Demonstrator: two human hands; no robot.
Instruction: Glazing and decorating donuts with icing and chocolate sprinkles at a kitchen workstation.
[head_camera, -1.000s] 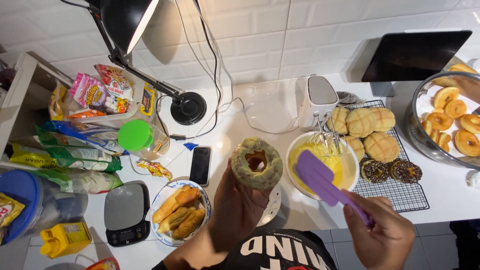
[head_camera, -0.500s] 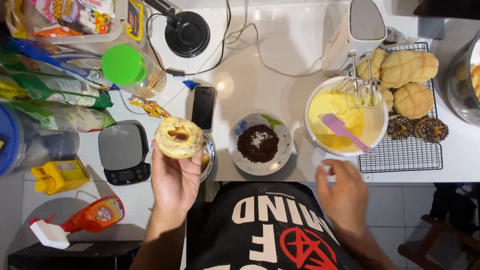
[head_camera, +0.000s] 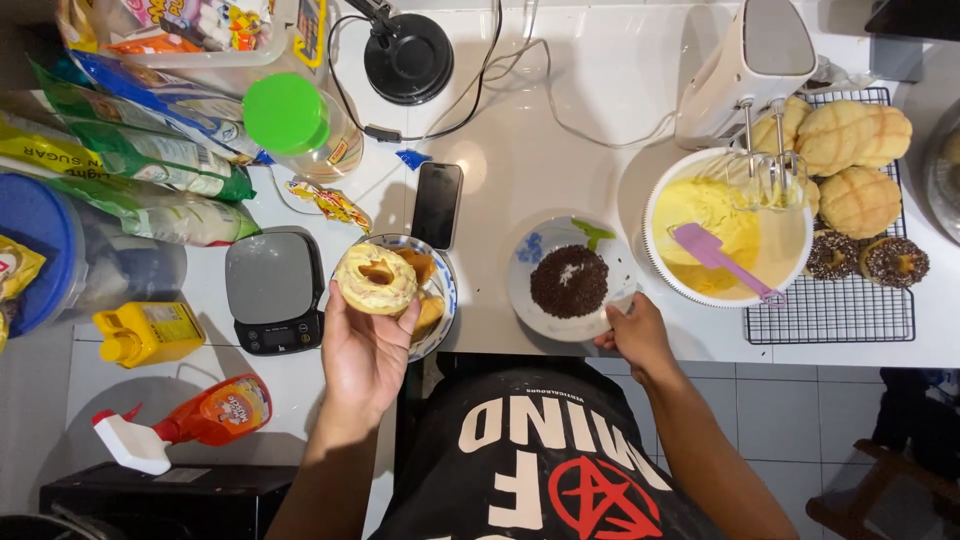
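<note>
Doughnut (head_camera: 376, 279) — pale yellow glaze, ring-shaped — in left hand (head_camera: 366, 350).

A home kitchen set up for baking. White tiled counter (head_camera: 590, 110) with an electric hand mixer (head_camera: 745, 70) standing over a bowl of yellow cream (head_camera: 725, 228); cooling rack (head_camera: 850, 310) of buns and doughnuts at right; digital scale (head_camera: 273, 290) and bagged ingredients (head_camera: 130, 150) — probably sugar and flour — at left.

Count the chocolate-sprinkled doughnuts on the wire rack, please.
2. Both lie at the front of the wire rack, side by side: one beside the cream bowl, one right of it. Others may be hidden.
</note>
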